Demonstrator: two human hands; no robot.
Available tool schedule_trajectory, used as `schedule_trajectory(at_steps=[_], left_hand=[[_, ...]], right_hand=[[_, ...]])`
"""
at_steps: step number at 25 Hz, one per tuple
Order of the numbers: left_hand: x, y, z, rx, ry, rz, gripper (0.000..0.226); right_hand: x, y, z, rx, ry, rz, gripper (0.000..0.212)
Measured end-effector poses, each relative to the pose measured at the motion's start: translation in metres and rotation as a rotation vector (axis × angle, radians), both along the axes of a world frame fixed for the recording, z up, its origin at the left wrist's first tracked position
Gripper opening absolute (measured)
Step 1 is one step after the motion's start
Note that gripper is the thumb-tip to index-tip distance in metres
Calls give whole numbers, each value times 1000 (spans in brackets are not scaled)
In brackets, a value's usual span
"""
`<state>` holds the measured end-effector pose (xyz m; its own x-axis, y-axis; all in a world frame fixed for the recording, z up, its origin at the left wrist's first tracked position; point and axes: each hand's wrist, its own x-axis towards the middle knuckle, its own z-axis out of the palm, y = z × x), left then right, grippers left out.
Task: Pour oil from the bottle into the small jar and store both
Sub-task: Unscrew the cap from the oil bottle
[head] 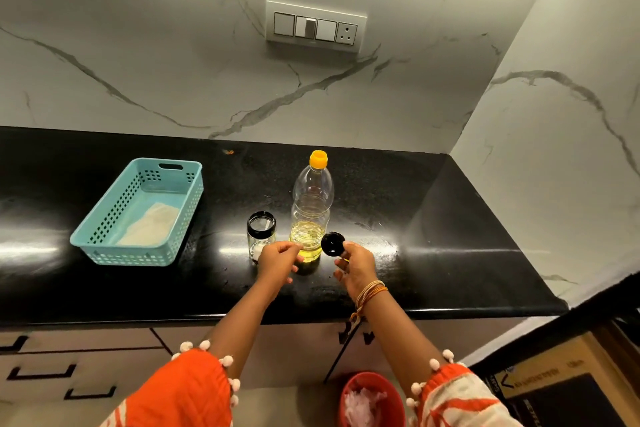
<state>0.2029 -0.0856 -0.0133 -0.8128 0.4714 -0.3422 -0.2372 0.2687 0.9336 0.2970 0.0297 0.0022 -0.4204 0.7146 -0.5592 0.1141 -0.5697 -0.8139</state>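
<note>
Here, in the head view, a person is standing at a black counter with both hands out over its near edge. The right hand is pinching a black lid by its lower rim, holding it up on edge so its round face is showing, just right of the bottle. The left hand is hovering with its fingers loosely curled and nothing in them, in front of the gap between jar and bottle; whether its fingertips are touching the bottle's base cannot be told.

The bottle is standing upright on the counter, its yellow cap on, with yellow oil filling only the lowest part. The jar is sitting just left of the bottle, upright and open at the top, with a dark rim; something pale is showing near its bottom, too small to make out.

Well to the left, a light blue basket is lying on the counter with a pale cloth or paper in its bottom. A switch panel is sitting on the marble wall behind. Orange sleeves with white pom-poms are covering both arms, threads are circling the right wrist, and a red bucket is standing on the floor below.
</note>
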Motion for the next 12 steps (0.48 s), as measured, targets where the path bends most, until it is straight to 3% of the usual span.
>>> schedule_trajectory(at_steps=[3, 6, 9, 12], left_hand=[[-7, 4, -2, -86, 161, 60, 11], [-9, 4, -3, -201, 374, -14, 9], [-6, 7, -3, -268, 549, -45, 22], [-6, 9, -7, -240, 604, -97, 34]], right_hand=[[-6, 31, -4, 140, -106, -4, 15], [-17, 56, -14, 319, -238, 45, 20], [-28, 73, -21, 430, -358, 157, 21], [-34, 86, -29, 502, -429, 226, 22]])
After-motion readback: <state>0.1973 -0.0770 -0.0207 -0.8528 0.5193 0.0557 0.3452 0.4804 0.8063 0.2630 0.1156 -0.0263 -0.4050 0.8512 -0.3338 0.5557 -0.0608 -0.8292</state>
